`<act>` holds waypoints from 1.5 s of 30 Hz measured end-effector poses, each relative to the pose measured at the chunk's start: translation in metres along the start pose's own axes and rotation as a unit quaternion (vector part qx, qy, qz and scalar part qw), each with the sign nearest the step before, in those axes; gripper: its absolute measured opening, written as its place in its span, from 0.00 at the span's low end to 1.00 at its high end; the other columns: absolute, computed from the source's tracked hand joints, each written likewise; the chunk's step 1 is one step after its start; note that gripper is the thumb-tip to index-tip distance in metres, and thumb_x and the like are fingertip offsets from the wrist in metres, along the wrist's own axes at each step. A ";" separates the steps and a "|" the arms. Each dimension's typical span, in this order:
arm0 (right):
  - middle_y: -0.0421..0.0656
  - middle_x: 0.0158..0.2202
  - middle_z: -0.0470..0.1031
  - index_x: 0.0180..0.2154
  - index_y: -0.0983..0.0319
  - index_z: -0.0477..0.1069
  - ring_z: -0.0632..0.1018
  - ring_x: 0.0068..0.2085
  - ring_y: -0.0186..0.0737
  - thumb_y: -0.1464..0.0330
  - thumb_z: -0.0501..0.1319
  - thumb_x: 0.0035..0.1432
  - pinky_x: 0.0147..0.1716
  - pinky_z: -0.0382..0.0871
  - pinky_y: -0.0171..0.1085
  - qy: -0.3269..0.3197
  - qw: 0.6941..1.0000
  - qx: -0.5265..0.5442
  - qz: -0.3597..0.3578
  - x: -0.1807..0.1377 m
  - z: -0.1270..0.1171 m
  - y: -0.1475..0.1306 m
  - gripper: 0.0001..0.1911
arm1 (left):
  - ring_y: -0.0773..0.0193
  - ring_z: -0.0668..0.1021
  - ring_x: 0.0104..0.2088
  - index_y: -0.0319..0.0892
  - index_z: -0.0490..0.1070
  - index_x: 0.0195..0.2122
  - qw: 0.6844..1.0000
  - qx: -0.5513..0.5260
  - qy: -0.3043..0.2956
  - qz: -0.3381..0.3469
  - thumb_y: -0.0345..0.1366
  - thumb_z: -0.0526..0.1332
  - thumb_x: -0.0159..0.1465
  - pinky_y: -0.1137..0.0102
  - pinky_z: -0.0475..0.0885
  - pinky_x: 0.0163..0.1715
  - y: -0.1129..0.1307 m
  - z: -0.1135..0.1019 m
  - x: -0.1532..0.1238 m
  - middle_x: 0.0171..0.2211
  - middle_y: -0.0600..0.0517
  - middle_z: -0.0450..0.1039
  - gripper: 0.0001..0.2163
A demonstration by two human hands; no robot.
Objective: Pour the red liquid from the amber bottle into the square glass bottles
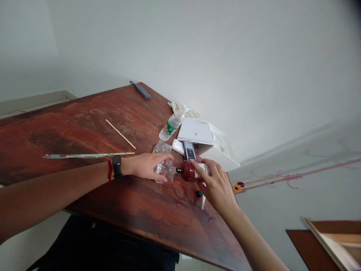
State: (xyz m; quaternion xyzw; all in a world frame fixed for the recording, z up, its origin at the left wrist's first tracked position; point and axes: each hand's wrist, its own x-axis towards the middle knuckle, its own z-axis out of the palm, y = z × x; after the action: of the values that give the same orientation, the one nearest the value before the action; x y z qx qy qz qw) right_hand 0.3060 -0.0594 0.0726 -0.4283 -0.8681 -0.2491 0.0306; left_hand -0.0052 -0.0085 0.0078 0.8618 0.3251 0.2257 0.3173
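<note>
My right hand [216, 180] is wrapped round a dark red bottle [188, 171] with a pale label, tipped on its side with its black neck pointing left. That neck meets, or nearly meets, the narrow mouth of a clear plastic container [170, 170]. Around the container curl the fingers and thumb of my left hand [149, 165]. Whether liquid is passing between the two cannot be made out. A black cap [199, 194] and a small white piece [203, 203] lie below my right hand.
A water bottle with a green label [170, 128] stands behind the hands, beside a white box [196, 131] and a white rounded object [177, 146]. One bare chopstick [120, 134] and a wrapped one [87, 155] lie left. A grey device [142, 91] rests near the table's [84, 128] far corner.
</note>
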 end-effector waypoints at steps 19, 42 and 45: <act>0.53 0.64 0.70 0.74 0.48 0.56 0.73 0.62 0.57 0.82 0.61 0.58 0.51 0.77 0.51 -0.006 1.000 0.004 0.001 -0.001 0.001 0.001 0.47 | 0.47 0.83 0.55 0.45 0.65 0.65 1.000 0.007 0.008 0.002 0.46 0.74 0.63 0.64 0.74 0.54 0.001 0.000 0.000 0.58 0.44 0.79 0.33; 0.53 0.65 0.70 0.72 0.50 0.60 0.72 0.62 0.57 0.83 0.61 0.57 0.51 0.77 0.52 -0.012 1.000 -0.012 0.008 0.001 -0.004 -0.001 0.46 | 0.47 0.82 0.57 0.46 0.65 0.64 1.000 0.002 0.013 0.026 0.47 0.73 0.63 0.63 0.74 0.55 -0.005 0.002 0.001 0.61 0.43 0.77 0.31; 0.53 0.65 0.70 0.72 0.50 0.60 0.72 0.62 0.58 0.83 0.61 0.56 0.51 0.77 0.51 -0.011 1.000 -0.014 0.006 0.002 -0.004 -0.002 0.46 | 0.47 0.82 0.57 0.46 0.65 0.65 1.000 0.000 0.014 0.023 0.48 0.73 0.64 0.63 0.74 0.55 -0.006 0.003 0.001 0.61 0.43 0.77 0.32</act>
State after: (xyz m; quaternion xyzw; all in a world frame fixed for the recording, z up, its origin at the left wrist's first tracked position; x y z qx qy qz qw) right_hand 0.3032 -0.0607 0.0756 -0.4368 -0.8622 -0.2560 0.0166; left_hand -0.0057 -0.0055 0.0020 0.8658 0.3097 0.2448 0.3074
